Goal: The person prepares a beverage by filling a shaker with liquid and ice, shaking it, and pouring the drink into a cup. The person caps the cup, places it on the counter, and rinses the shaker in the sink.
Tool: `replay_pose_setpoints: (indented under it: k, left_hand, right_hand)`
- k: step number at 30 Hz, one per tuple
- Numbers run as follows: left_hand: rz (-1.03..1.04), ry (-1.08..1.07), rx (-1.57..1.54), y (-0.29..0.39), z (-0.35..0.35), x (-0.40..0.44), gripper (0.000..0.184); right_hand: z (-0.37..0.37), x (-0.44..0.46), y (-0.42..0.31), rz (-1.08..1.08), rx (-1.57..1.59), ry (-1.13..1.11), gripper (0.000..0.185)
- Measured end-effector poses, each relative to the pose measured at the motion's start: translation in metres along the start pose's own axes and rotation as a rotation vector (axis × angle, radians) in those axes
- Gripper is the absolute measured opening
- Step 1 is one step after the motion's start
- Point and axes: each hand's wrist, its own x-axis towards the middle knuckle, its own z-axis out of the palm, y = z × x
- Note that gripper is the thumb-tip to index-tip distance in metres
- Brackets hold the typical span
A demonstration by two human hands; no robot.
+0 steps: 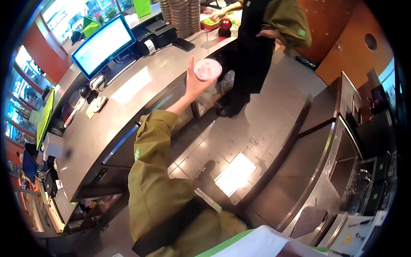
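My left hand (pixel 196 84) is raised ahead of me, its fingers closed round a cup (pixel 207 69). The cup's round top faces me and shows pale pink and white contents. It is held near the counter's (pixel 141 92) inner edge, close to the dark apron of a person (pixel 255 47) standing at the counter. My olive sleeve (pixel 155 141) reaches up from below. I do not see my right hand. A white thing with a green edge (pixel 261 244) fills the bottom of the view, too close to make out.
On the counter are a monitor (pixel 104 46), a printer (pixel 159 33), a phone (pixel 183 44) and tall cup stacks (pixel 176 17). The co-worker's hand is near a tray of green food (pixel 209 23). Tiled floor (pixel 222 137) separates the counter from steel units (pixel 295 192) on the right.
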Motion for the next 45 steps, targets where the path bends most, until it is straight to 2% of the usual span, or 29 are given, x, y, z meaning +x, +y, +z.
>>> replay_pose_setpoints:
  k: [2,3,5,7,8,11,16,17,20,22,24,27,29,30,31,32,33,35,36,38,39,40,42,43,44,45]
  left_hand:
    - [-0.058,0.058,0.101,-0.051,-0.001,0.031,0.113]
    - [-0.083,0.088,0.012,-0.079,0.002,0.045,0.112]
    - [-0.096,0.159,0.089,-0.121,0.009,0.066,0.109]
    - [-0.114,0.215,0.125,-0.151,0.015,0.086,0.107]
    - [-0.11,0.197,0.298,-0.163,0.017,0.094,0.11]
    - [-0.161,0.233,0.248,-0.207,0.033,0.117,0.111]
    - [-0.088,0.283,0.267,-0.244,0.06,0.154,0.106]
    - [-0.123,0.272,0.207,-0.248,0.066,0.158,0.107]
    - [-0.119,0.208,0.287,-0.264,0.072,0.175,0.111]
    - [-0.132,0.182,0.134,-0.288,0.077,0.187,0.118]
    - [-0.094,0.226,0.333,-0.277,0.083,0.195,0.12]
    - [-0.278,0.254,0.424,-0.246,0.089,0.176,0.118]
    - [-0.188,0.244,0.242,-0.215,0.101,0.129,0.098]
    - [-0.137,0.262,0.257,-0.208,0.115,0.093,0.088]
    - [-0.275,0.208,0.199,-0.188,0.128,0.052,0.08]
    - [-0.138,0.164,0.169,-0.16,0.143,0.011,0.069]
    - [-0.189,0.027,0.139,-0.153,0.159,-0.047,0.065]
    - [-0.497,-0.259,-0.089,-0.076,0.184,-0.159,0.064]
    - [-0.338,-0.442,0.028,-0.054,0.192,-0.228,0.064]
    - [-0.718,-1.064,-0.093,0.001,0.199,-0.345,0.062]
    - [-0.543,-1.254,-0.353,0.025,0.2,-0.382,0.056]
    - [-0.535,-1.802,-0.491,0.073,0.197,-0.348,0.06]
    - [-0.204,-2.154,-0.618,0.103,0.197,-0.415,0.057]
    - [-0.079,-2.141,-0.574,0.104,0.197,-0.438,0.054]
    - [-0.216,-2.49,-0.331,0.113,0.204,-0.444,0.041]
    - [-0.383,-2.264,-0.299,0.097,0.203,-0.451,0.037]
  right_hand:
    - [0.027,0.002,-0.03,0.024,-0.044,-0.004,0.042]
    - [0.038,0.003,-0.043,0.036,-0.056,0.0,0.042]
    - [0.053,0.005,-0.063,0.059,-0.072,0.018,0.042]
    - [0.064,0.006,-0.079,0.079,-0.105,0.028,0.042]
    - [0.067,0.008,-0.086,0.088,-0.122,0.036,0.042]
    - [0.075,0.013,-0.102,0.12,-0.161,0.066,0.042]
    - [0.07,0.013,-0.115,0.179,-0.215,0.126,0.043]
    - [0.068,0.01,-0.117,0.186,-0.229,0.134,0.043]
    - [0.062,0.005,-0.117,0.215,-0.257,0.154,0.043]
    - [0.07,0.0,-0.114,0.228,-0.281,0.171,0.043]
    - [0.058,0.001,-0.11,0.232,-0.271,0.179,0.043]
    - [0.04,0.0,-0.104,0.227,-0.278,0.19,0.043]
    - [0.028,-0.001,-0.098,0.223,-0.287,0.202,0.043]
    - [0.02,-0.002,-0.093,0.224,-0.29,0.212,0.043]
    - [0.009,-0.003,-0.088,0.224,-0.288,0.221,0.043]
    - [-0.002,-0.006,-0.082,0.225,-0.291,0.24,0.043]
    - [-0.014,-0.008,-0.077,0.225,-0.293,0.255,0.043]
    - [-0.044,-0.014,-0.062,0.224,-0.301,0.293,0.043]
    - [-0.064,-0.017,-0.053,0.224,-0.305,0.321,0.044]
    - [-0.11,-0.027,-0.03,0.219,-0.311,0.38,0.044]
    - [-0.141,-0.038,-0.014,0.225,-0.317,0.429,0.044]
    - [-0.177,-0.052,0.007,0.23,-0.327,0.478,0.044]
    - [-0.261,-0.104,0.072,0.276,-0.378,0.59,0.044]
    - [-0.295,-0.138,0.104,0.31,-0.414,0.639,0.044]
    - [-0.321,-0.173,0.132,0.351,-0.451,0.682,0.044]
    - [-0.339,-0.187,0.156,0.375,-0.494,0.692,0.044]
